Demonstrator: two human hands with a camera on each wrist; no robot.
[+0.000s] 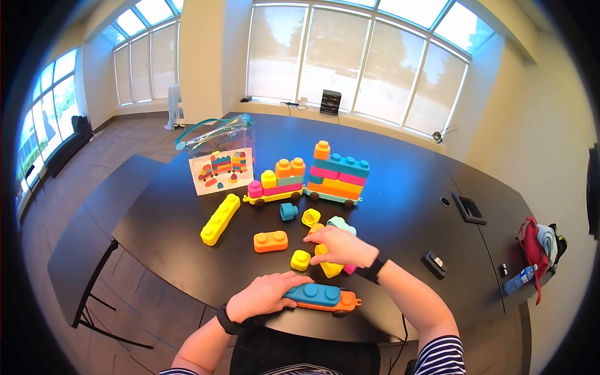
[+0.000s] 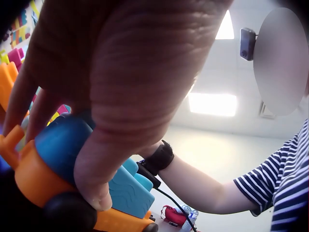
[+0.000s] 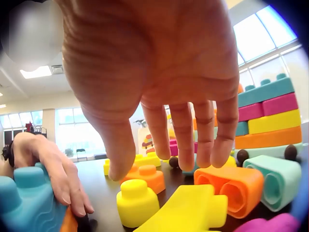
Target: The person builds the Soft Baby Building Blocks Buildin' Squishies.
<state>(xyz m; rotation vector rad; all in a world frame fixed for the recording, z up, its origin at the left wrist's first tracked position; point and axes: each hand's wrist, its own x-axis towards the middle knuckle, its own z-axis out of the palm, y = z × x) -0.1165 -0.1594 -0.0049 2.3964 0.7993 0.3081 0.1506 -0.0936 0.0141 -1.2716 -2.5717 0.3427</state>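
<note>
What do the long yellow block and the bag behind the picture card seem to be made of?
The long yellow block looks like smooth, satin plastic, from its rounded edges and soft sheen. The bag is probably glossy vinyl: see-through, with bright reflections.

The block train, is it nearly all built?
Two cars look done: the yellow-bottomed car and the taller car stand stacked with blocks. The left hand grips the orange car, which has a blue block on it. The right hand is open over loose blocks. Probably left: adding some of those and joining the orange car, which stands apart.
</note>
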